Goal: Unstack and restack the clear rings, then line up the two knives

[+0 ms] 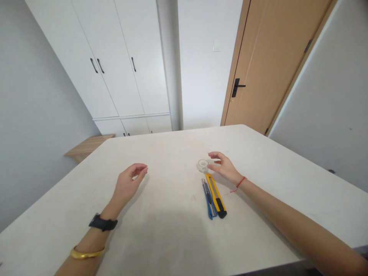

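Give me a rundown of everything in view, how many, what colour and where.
Tape roll: one, clear-white, on the table by the right thumb
Yellow cutter: one, yellow and black, nearer than the roll
Blue cutter: one, blue and black, left of the yellow one
Table: one, off-white, foreground
Wooden ledge: one, brown, beyond the table, left
Cabinet: one, white, back left
Door: one, light wood, back right
Switch: one, white, wall beside the door
Watch: one, black, left wrist
Bangle: one, gold, left forearm
Cord: one, red, right wrist
Left-hand grip: one, bare, over table's left
Right-hand grip: one, bare, beside the roll
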{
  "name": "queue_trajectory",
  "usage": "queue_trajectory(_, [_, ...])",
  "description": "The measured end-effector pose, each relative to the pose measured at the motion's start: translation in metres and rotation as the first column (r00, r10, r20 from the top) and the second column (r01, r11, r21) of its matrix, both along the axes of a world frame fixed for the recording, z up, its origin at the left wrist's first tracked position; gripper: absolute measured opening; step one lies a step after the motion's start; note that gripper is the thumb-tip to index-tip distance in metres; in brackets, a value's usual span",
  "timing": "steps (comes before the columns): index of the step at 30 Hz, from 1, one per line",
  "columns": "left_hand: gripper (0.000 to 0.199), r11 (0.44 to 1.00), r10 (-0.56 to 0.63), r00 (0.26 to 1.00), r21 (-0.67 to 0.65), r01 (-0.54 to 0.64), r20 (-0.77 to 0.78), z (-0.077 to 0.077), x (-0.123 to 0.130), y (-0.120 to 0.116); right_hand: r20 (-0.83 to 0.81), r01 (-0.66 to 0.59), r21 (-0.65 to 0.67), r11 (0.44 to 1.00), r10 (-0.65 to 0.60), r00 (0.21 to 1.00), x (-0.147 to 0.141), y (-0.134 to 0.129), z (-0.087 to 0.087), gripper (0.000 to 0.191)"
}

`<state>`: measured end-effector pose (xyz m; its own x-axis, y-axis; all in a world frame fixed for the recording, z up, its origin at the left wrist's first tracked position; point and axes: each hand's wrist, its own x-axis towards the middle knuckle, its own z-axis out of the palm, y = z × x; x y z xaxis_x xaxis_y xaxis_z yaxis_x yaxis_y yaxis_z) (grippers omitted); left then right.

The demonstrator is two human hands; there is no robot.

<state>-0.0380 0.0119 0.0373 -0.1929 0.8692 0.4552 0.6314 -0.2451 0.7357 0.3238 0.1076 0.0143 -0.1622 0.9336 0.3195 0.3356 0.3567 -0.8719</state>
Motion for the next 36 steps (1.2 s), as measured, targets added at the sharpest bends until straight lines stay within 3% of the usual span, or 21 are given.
queue_trajectory(3, [0.033, 0.998, 0.051, 0.993, 0.015, -0.053, 0.108, -0.007, -0.008, 0.003, 0.012, 0.010, -0.020, 1.000, -0.010, 1.000, -0.005, 0.005, 0.004, 0.040])
queue_trajectory(7, [0.033, 0.995, 0.098, 0.986, 0.005, -0.099, 0.138, -0.015, -0.017, 0.001, 0.046, 0.005, -0.051, 0.999, -0.003, 0.999, -0.008, 0.006, -0.004, 0.045])
queue_trajectory(15, [0.032, 0.989, 0.143, 0.989, -0.024, -0.143, 0.036, -0.014, -0.014, -0.008, 0.151, -0.020, -0.110, 0.994, 0.037, 0.988, -0.008, 0.006, -0.018, 0.055])
queue_trajectory(21, [0.032, 0.990, 0.136, 0.991, -0.034, -0.136, -0.016, -0.015, -0.011, -0.008, 0.176, -0.007, -0.094, 0.996, 0.023, 0.984, -0.011, 0.011, -0.021, 0.050])
queue_trajectory(36, [0.032, 0.991, 0.127, 0.991, -0.030, -0.128, -0.048, -0.013, -0.006, -0.011, 0.264, -0.006, -0.021, 1.000, 0.012, 0.965, -0.013, 0.009, -0.017, 0.039])
